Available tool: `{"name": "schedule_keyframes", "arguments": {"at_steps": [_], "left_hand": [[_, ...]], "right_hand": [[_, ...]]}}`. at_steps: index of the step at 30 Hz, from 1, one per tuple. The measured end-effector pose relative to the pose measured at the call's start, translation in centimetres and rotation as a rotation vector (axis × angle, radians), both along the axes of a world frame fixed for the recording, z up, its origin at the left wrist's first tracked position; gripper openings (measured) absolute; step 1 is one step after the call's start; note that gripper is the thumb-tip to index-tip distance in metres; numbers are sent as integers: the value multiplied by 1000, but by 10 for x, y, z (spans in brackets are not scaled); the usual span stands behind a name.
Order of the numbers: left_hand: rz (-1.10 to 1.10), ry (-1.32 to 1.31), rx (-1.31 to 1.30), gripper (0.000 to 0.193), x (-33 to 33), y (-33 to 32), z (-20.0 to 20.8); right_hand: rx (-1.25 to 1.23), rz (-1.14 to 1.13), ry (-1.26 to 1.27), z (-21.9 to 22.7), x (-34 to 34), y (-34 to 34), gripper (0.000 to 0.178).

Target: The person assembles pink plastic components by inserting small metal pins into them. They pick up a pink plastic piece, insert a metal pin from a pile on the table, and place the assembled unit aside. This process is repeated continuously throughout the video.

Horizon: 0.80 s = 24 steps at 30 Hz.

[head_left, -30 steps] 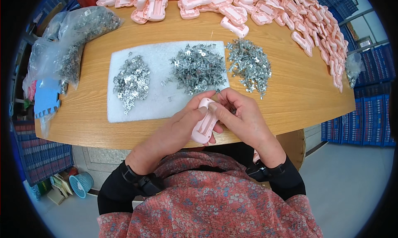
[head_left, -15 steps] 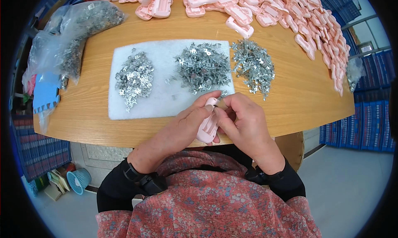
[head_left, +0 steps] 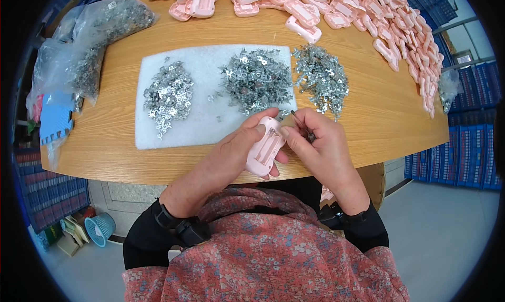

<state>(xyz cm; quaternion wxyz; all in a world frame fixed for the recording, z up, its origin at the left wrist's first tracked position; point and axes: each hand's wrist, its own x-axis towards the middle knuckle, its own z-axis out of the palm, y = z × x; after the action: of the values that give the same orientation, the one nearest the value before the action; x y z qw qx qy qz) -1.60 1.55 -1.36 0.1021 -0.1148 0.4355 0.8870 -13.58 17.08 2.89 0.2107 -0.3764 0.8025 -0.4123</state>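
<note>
My left hand [head_left: 234, 147] is closed round a pale pink plastic housing [head_left: 264, 150], tilted with its open battery compartment facing up. The thumb presses on its upper left edge, and fingertips show past the right edge. A small metallic bit seems to sit at the compartment's upper end. Just right of that end, my right hand [head_left: 329, 147] is closed in a pinch on a thin dark tool [head_left: 301, 122], whose kind I cannot make out. Something tan wraps a fingertip there. Beyond the hands, small silver metal clips [head_left: 256, 81] lie heaped on a white foam sheet [head_left: 205, 65].
More clips form a left heap [head_left: 169, 97] on the foam and a right heap [head_left: 322, 78] on the wooden table [head_left: 379, 128]. Many pink housings [head_left: 336, 12] cover the far and right edges. Clear bags of metal parts [head_left: 94, 44] stand at the left, beside a blue foam mat [head_left: 56, 118].
My right hand has drawn back to the right, away from the housing, uncovering its compartment and the dark tool. The housing stays in my left hand, slightly farther left and turned more upward.
</note>
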Motion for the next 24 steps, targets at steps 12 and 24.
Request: {"name": "schedule_keyframes", "arguments": {"at_steps": [12,24], "left_hand": [[-3,-31,-91,54,-2,3,4],[-43,-86,-45,50,-4,-1,5]], "right_hand": [[2,41,-116,3,1,-7,13],[135,131,-175,14,-18,-11,18]]}}
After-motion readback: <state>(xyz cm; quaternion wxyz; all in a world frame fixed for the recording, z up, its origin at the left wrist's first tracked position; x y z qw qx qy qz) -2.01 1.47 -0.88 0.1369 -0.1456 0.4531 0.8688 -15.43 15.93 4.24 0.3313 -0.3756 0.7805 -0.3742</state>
